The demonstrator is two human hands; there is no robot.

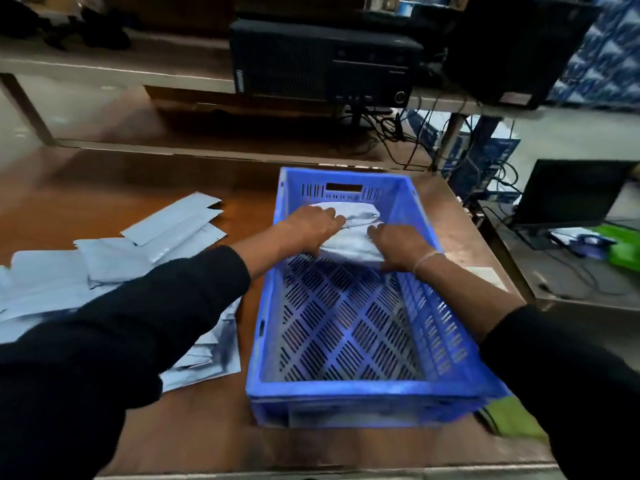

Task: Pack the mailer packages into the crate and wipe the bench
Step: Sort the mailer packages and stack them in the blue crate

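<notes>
Both your hands are down inside the blue crate [349,386], at its twelve o'clock end, on one grey mailer package [349,233]. Your left hand [308,230] lies over the package's nine o'clock edge with the fingers curved round it; your right hand [398,247] covers the three o'clock edge the same way, thumb hidden beneath. So both hands have hold of the package, though how tightly I cannot tell.

Holding it by opposite edges looks meant to keep the soft bag flat and square to the far wall, so it beds into that end and leaves the slotted floor toward six o'clock free for the others. That floor is bare, so the packing seems barely begun.

The other mailers [114,265] lie in a loose, overlapping spread on the worktop [104,188] at nine o'clock of the crate, near enough for your left hand to reach. The crate stands lengthwise toward you, probably so you can fill it from far end to near.

No cloth for wiping is clearly in view; a green thing [512,420] at the crate's five o'clock corner is too blurred to name.
</notes>
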